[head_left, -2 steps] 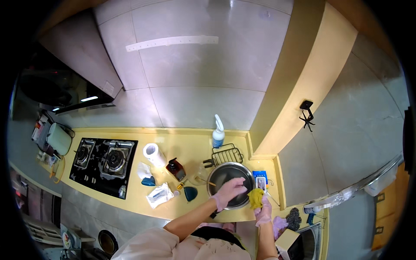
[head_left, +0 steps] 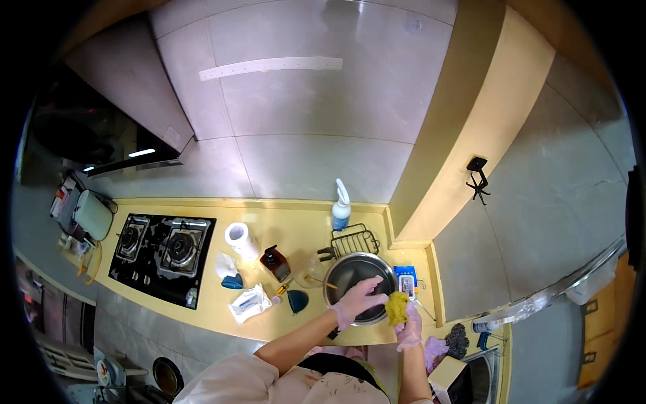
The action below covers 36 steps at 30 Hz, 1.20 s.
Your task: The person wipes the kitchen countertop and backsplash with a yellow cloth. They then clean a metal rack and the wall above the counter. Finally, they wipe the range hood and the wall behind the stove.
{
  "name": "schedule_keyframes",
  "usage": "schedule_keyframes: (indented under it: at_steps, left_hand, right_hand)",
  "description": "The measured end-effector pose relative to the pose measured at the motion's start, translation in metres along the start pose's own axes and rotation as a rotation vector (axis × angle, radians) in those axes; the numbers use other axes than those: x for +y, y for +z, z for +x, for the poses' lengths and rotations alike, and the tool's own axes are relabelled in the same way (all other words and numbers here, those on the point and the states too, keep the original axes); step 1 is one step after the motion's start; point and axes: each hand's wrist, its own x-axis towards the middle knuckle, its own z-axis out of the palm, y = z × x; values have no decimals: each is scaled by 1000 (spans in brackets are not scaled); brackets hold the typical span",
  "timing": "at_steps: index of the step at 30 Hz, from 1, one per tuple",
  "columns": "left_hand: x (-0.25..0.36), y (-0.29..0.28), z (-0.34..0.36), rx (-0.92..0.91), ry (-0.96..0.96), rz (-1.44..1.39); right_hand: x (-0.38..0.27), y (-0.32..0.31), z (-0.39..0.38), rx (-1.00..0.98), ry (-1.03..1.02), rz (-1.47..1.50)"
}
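Observation:
A round steel pan (head_left: 348,273) with a dark inside sits on the counter in front of me. My left hand (head_left: 358,298), in a thin pale pink glove, is over its near side, thumb and fingers apart and nothing in them. Whether it touches the metal I cannot tell. At the pan's right rim my right hand (head_left: 409,332), gloved the same way, grips a crumpled yellow-green cloth (head_left: 397,308). The cloth sticks up above the fingers. Just behind it lies a blue and white packet (head_left: 406,280).
Behind the pan are a black wire rack (head_left: 354,239) and a spray bottle (head_left: 341,207). To its left stand a brown pump bottle (head_left: 274,263), a paper roll (head_left: 241,240) and a wipes pack (head_left: 249,304). A gas hob (head_left: 161,259) is farther left. The sink (head_left: 482,377) is at right.
My left thumb and fingers have spread farther apart over the pan. The right hand keeps its grip on the cloth. The whole view has shifted very slightly.

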Motion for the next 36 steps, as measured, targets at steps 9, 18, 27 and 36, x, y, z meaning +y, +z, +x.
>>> schedule_keyframes:
  at_steps: [9,18,27,36]
  left_hand:
    - [-2,-14,-76,181,19,-112]
    - [-39,-27,-142,654,184,-322]
    - [-53,-105,-216,794,328,36]
    - [-15,-248,-307,761,193,-200]
  right_hand:
    - [14,62,-28,-317,-91,-622]
    - [62,92,-68,-446,-726,-784]
    - [144,170,-110,-852,-700,-886]
    - [244,312,-164,-911,-203,-495]
